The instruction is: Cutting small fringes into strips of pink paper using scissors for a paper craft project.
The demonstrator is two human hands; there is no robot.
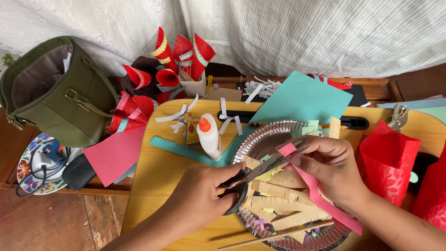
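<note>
Both forearms are bare, with no sleeve, watch or bracelet in view, the left hand (pixel 204 195) entering from the lower centre of the frame and the right hand (pixel 332 169) from the lower right, fingers ringless and nails short and unpainted.

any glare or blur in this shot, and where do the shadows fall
Head view: soft daylight, everything sharp, no motion blur on the left hand or scissors; mild glints on the silver foil plate; soft shadows under the glue bottle and wooden stick.
</note>
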